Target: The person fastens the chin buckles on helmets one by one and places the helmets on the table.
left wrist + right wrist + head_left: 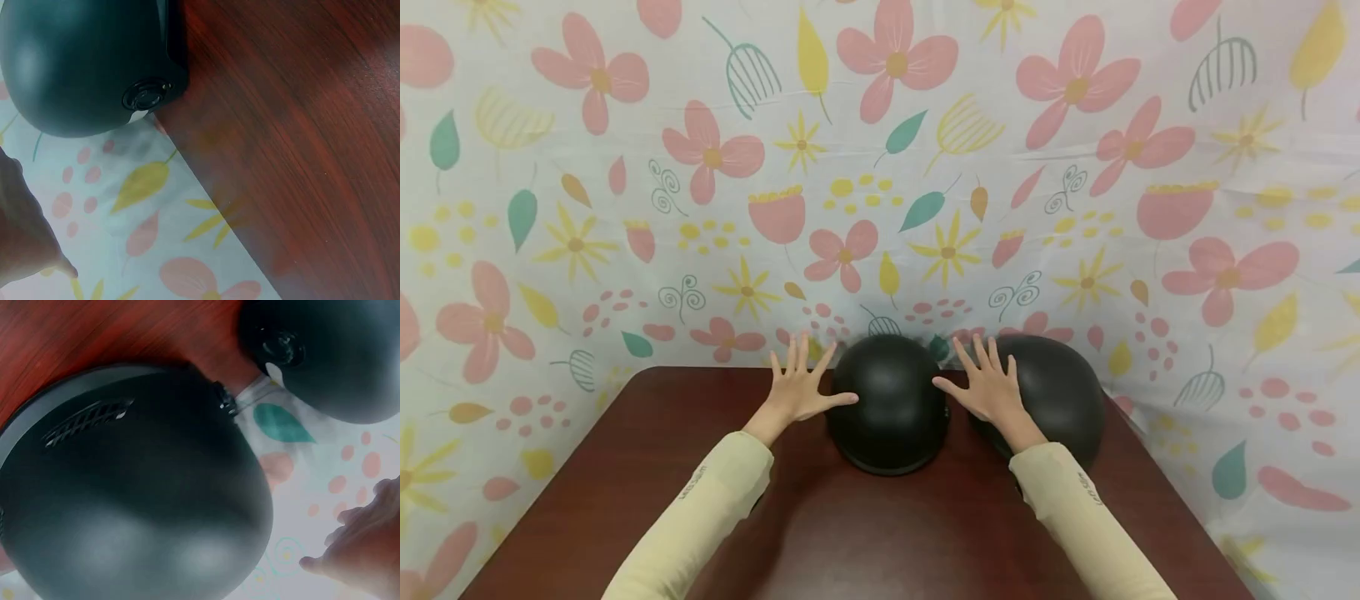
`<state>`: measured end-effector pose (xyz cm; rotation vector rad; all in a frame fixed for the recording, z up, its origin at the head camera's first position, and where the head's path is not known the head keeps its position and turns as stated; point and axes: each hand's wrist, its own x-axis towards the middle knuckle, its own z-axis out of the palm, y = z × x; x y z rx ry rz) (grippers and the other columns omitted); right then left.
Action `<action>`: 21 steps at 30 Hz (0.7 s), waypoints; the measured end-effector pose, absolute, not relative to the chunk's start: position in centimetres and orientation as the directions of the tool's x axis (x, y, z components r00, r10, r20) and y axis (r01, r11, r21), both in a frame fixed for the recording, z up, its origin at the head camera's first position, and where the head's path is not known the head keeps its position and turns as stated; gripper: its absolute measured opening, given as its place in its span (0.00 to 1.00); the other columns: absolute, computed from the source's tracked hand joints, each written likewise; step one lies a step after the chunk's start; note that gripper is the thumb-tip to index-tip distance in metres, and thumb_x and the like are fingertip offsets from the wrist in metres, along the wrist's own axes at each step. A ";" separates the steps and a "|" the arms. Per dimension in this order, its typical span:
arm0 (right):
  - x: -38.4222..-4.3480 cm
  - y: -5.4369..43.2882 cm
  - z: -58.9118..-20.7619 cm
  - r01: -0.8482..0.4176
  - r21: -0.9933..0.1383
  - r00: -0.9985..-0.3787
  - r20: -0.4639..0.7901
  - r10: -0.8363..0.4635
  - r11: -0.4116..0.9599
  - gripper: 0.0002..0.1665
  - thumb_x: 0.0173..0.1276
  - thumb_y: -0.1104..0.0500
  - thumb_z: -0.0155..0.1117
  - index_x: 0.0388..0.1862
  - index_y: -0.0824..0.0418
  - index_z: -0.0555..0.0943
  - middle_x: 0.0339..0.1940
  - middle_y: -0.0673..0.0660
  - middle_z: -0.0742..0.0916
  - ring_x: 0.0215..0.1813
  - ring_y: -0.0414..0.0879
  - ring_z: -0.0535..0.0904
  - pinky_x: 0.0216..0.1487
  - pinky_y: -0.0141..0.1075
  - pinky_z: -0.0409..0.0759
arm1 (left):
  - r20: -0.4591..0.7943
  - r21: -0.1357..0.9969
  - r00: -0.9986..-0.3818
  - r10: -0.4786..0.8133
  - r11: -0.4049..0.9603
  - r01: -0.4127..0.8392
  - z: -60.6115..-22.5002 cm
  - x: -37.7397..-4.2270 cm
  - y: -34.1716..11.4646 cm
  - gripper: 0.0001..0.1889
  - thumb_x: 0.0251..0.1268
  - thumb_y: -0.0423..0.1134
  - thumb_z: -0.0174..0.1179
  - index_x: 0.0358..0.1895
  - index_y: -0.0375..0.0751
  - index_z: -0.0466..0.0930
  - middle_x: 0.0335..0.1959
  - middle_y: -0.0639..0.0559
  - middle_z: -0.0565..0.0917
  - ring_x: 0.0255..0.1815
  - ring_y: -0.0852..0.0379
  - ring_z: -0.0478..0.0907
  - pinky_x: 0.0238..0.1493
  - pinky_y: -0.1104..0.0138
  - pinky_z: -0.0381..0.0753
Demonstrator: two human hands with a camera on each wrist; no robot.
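A black helmet (887, 408) with a smooth shell sits at the middle of the table's far side. Another black helmet (1060, 396) stands to its right. My left hand (797, 387), fingers spread wide, is beside the middle helmet's left side, its thumb overlapping the shell in the head view. My right hand (988, 387) is also spread, between the two helmets and partly in front of the right one. A round fitting (147, 95) shows low on a helmet in the left wrist view. The right wrist view shows a slotted vent (87, 422) on the nearer helmet. Neither hand holds anything.
Both helmets stand on a dark red-brown wooden table (850, 542) near its far edge. Behind and around it hangs a white cloth (865, 150) printed with pink, yellow and green flowers and leaves.
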<state>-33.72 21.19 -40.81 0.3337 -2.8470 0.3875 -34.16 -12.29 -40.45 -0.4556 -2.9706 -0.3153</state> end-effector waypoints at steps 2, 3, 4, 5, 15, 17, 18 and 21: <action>-33.8 20.7 -40.9 -0.247 -0.215 -0.945 0.268 -0.186 0.945 0.56 0.62 0.19 0.45 0.81 0.43 0.44 0.81 0.64 0.51 0.81 0.66 0.43 0.74 0.68 0.40 | 0.135 0.176 -0.943 0.303 0.930 0.324 -40.4 -34.2 -11.9 0.54 0.54 0.77 0.53 0.79 0.61 0.39 0.80 0.35 0.33 0.81 0.33 0.30 0.71 0.30 0.35; -33.9 20.5 -40.9 -0.239 -0.202 -0.947 0.265 -0.182 0.950 0.56 0.62 0.20 0.46 0.81 0.44 0.45 0.81 0.64 0.51 0.81 0.65 0.43 0.74 0.68 0.41 | 0.127 0.172 -0.942 0.312 0.928 0.330 -40.4 -34.3 -11.7 0.54 0.54 0.77 0.52 0.79 0.62 0.38 0.80 0.36 0.32 0.81 0.34 0.29 0.71 0.30 0.35; -33.9 20.2 -41.0 -0.233 -0.189 -0.948 0.262 -0.179 0.954 0.56 0.62 0.20 0.46 0.81 0.45 0.46 0.82 0.64 0.51 0.81 0.65 0.44 0.75 0.67 0.41 | 0.122 0.170 -0.940 0.320 0.926 0.337 -40.3 -34.4 -11.5 0.54 0.54 0.78 0.52 0.79 0.62 0.38 0.80 0.36 0.32 0.81 0.35 0.28 0.71 0.30 0.35; -34.0 19.9 -41.0 -0.229 -0.179 -0.949 0.259 -0.179 0.957 0.56 0.62 0.21 0.47 0.81 0.45 0.46 0.82 0.64 0.50 0.81 0.65 0.43 0.75 0.67 0.41 | 0.123 0.166 -0.937 0.326 0.925 0.343 -40.3 -34.4 -11.3 0.54 0.54 0.78 0.52 0.79 0.62 0.38 0.80 0.36 0.32 0.81 0.35 0.27 0.71 0.30 0.35; -34.7 17.8 -40.7 -0.221 -0.232 -0.971 0.140 -0.192 0.947 0.59 0.61 0.22 0.51 0.82 0.48 0.43 0.82 0.65 0.48 0.81 0.65 0.39 0.75 0.67 0.40 | 0.134 0.144 -0.937 0.324 0.929 0.342 -40.3 -35.1 -10.1 0.55 0.52 0.76 0.56 0.79 0.62 0.39 0.80 0.37 0.30 0.80 0.33 0.29 0.71 0.30 0.36; -34.7 17.9 -40.8 -0.220 -0.289 -0.975 0.092 -0.202 0.932 0.61 0.61 0.22 0.52 0.82 0.50 0.43 0.81 0.67 0.48 0.81 0.66 0.39 0.74 0.68 0.40 | 0.129 0.140 -0.935 0.332 0.927 0.348 -40.6 -35.3 -9.8 0.56 0.50 0.76 0.58 0.79 0.62 0.40 0.80 0.37 0.28 0.80 0.32 0.29 0.72 0.30 0.37; -34.6 18.0 -40.9 -0.218 -0.319 -0.976 0.066 -0.208 0.922 0.62 0.60 0.22 0.52 0.82 0.50 0.43 0.81 0.68 0.48 0.81 0.67 0.39 0.74 0.68 0.41 | 0.123 0.143 -0.935 0.332 0.926 0.348 -40.8 -35.4 -9.8 0.56 0.49 0.76 0.59 0.79 0.63 0.41 0.80 0.38 0.27 0.80 0.32 0.28 0.72 0.31 0.36; -34.7 17.9 -41.2 -0.210 -0.399 -0.974 0.005 -0.227 0.893 0.64 0.58 0.21 0.55 0.82 0.49 0.42 0.81 0.68 0.48 0.81 0.67 0.38 0.74 0.69 0.41 | 0.112 0.173 -0.935 0.336 0.920 0.351 -41.4 -35.5 -9.9 0.57 0.47 0.75 0.62 0.79 0.63 0.43 0.80 0.37 0.26 0.80 0.32 0.27 0.72 0.31 0.35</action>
